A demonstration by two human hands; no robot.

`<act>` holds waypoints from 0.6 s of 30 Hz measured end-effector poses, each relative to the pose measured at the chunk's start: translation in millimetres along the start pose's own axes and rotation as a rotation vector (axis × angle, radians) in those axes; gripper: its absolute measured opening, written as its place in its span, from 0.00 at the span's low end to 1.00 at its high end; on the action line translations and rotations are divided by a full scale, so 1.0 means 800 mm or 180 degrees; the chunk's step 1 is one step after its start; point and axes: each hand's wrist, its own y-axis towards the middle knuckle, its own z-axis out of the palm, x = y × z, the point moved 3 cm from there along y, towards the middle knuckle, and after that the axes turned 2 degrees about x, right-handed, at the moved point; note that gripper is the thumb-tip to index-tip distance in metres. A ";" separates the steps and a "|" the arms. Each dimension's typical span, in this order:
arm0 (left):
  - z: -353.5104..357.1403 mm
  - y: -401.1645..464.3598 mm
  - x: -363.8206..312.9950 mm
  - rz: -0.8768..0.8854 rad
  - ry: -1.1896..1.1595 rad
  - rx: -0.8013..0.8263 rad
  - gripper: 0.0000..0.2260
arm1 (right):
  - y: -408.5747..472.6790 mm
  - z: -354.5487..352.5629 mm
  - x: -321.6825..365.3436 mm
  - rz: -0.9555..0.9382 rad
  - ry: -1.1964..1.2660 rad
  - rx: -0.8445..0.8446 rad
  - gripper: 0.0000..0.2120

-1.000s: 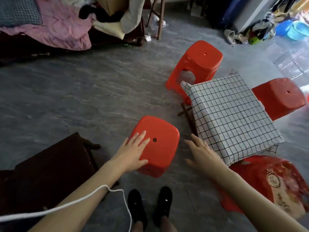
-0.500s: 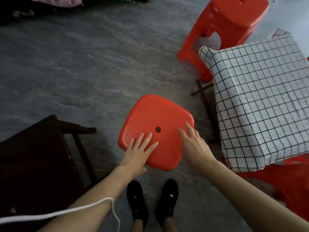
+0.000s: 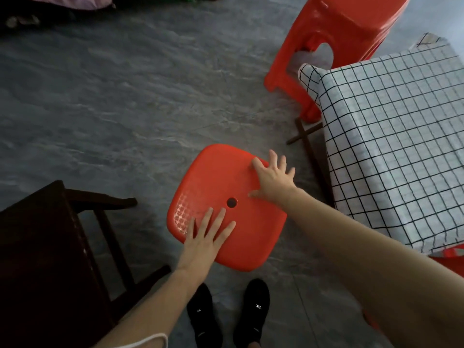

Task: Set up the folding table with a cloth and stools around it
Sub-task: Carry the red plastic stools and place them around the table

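A red plastic stool with a hole in its seat stands on the grey floor right in front of my feet. My left hand lies flat on the near left part of the seat, fingers straight. My right hand rests on the far right part of the seat, fingers spread. To the right stands the folding table, covered by a white black-checked cloth; its dark crossed legs show below the left edge. A second red stool stands behind the table's far left corner.
A dark wooden piece of furniture stands close on the left. My black shoes are just below the stool. Part of another red object shows under the cloth's near right edge. Grey floor stretches to the upper left.
My right hand has moved from beside the stool onto its seat and slid toward the far right corner. The left hand stays on the seat. The view has tilted down and closer.
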 end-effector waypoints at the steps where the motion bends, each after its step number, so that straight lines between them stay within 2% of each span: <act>1: 0.000 0.000 0.002 0.0023 0.0102 0.0007 0.53 | 0.004 -0.003 -0.003 -0.0025 0.0059 0.0100 0.37; 5: -0.009 0.005 0.010 0.0199 0.0418 -0.0002 0.50 | 0.002 -0.001 -0.019 -0.0149 0.0259 0.0003 0.34; 9: -0.020 0.025 0.031 0.0444 0.0533 -0.0003 0.54 | -0.005 0.001 -0.041 0.0069 0.0457 -0.0267 0.34; 12: -0.040 0.052 0.042 0.0649 0.0654 -0.0128 0.47 | -0.012 0.005 -0.058 0.0346 0.0715 -0.0391 0.32; 14: -0.054 0.069 0.046 0.0785 0.0912 0.0026 0.40 | -0.017 0.009 -0.070 0.0504 0.0905 -0.0490 0.30; 18: -0.093 0.088 0.043 0.0559 0.0889 0.0214 0.32 | -0.021 0.012 -0.086 0.0590 0.0959 -0.0598 0.29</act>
